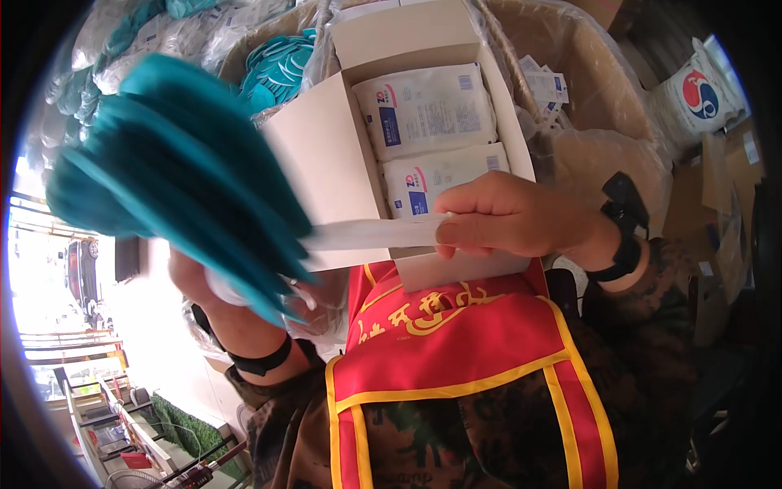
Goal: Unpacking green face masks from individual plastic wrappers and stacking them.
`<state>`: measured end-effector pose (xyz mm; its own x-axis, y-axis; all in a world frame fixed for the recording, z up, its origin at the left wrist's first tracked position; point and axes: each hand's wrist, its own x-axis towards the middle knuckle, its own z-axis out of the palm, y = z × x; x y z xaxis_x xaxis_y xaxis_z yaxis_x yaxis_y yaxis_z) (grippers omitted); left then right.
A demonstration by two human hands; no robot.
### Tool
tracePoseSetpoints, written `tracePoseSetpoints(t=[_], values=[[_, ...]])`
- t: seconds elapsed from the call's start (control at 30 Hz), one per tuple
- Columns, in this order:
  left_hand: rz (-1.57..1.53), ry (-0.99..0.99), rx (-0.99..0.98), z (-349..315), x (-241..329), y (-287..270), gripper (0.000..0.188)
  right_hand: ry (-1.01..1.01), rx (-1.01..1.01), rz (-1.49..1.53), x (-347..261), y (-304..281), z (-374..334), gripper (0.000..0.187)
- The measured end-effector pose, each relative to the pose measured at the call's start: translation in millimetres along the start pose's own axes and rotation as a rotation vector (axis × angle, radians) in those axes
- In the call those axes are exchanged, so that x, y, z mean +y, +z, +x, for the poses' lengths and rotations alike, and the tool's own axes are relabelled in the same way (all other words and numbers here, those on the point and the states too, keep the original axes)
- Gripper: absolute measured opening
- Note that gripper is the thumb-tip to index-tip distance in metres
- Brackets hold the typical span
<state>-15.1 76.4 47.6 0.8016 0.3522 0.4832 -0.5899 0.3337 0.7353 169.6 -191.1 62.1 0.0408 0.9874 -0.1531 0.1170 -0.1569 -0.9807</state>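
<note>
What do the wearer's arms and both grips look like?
Left grip and right grip: bare, no gloves seen. Black straps near both wrists: left strap, right strap. Left sleeve and right sleeve: dark brown-and-black camouflage.

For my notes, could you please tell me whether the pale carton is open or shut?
The pale carton is open: its flaps are spread outward, and white packets show inside.

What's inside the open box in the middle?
Two white packets show inside the box. The right hand's fingers hide part of the nearer packet, and anything under the packets is covered.
</note>
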Motion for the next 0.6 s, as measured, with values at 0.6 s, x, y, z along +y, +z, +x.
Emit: tracePoseSetpoints(t=[0.6], values=[[1.407, -0.181, -0.849, -5, 33, 85, 0.031, -0.014, -0.153, -0.392, -50, -6, -76, 0.021]])
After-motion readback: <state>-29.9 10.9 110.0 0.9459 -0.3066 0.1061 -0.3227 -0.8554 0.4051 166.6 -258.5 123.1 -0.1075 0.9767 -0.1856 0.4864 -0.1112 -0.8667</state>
